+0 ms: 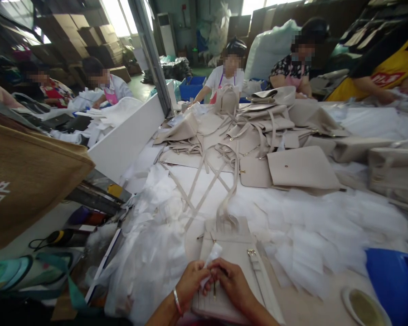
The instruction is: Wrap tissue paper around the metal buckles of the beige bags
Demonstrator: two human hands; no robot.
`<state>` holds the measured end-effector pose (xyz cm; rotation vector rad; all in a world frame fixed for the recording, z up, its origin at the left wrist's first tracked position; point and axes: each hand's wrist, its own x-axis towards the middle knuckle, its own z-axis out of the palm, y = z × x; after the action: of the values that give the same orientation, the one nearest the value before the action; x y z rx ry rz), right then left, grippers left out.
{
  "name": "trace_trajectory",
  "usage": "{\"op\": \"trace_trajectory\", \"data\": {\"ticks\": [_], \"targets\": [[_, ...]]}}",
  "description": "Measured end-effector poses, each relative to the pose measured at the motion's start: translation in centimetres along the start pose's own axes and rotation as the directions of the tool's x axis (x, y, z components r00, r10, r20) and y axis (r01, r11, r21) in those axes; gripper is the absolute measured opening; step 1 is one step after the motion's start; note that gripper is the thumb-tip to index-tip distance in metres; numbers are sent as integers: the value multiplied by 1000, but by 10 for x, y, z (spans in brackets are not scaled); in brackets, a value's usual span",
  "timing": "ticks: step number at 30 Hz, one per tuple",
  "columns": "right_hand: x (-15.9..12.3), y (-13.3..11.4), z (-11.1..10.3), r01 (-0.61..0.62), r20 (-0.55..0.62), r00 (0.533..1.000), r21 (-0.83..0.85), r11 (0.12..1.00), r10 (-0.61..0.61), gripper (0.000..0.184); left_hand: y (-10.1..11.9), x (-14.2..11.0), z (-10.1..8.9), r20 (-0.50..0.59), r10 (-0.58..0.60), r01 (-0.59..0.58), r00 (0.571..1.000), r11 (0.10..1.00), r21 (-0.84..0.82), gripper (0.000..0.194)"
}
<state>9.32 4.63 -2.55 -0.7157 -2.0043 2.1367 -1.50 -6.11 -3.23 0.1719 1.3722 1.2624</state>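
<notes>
Head view: the beige bag lies flat on the desk, directly in front of the person, its long strap trailing away from its top. Both hands are together over its front. The left hand, with a pale bracelet at the wrist, has its fingers pinched on a small white slip. The right hand meets it with fingers curled in; I cannot tell whether they grip the slip too. A strap with a gold buckle runs down the bag beside the right hand.

White sheets spread to the right, and crumpled translucent wrapping lies to the left. A blue container stands at the right edge, near a round ring-shaped object. Farther off, a heap of beige bags covers the desk's middle. Behind it, a co-worker in a white top faces this way.
</notes>
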Motion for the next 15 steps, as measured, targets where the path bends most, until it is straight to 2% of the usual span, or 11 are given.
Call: {"op": "trace_trajectory", "data": {"ticks": [7, 15], "targets": [[1, 6, -4, -25, -14, 1000, -92, 995, 23, 17, -1, -3, -4, 31, 23, -22, 999, 1000, -9, 16], [6, 6, -8, -129, -51, 991, -174, 976, 122, 10, -9, 2, 3, -33, 60, -53, 998, 983, 178, 17]]}}
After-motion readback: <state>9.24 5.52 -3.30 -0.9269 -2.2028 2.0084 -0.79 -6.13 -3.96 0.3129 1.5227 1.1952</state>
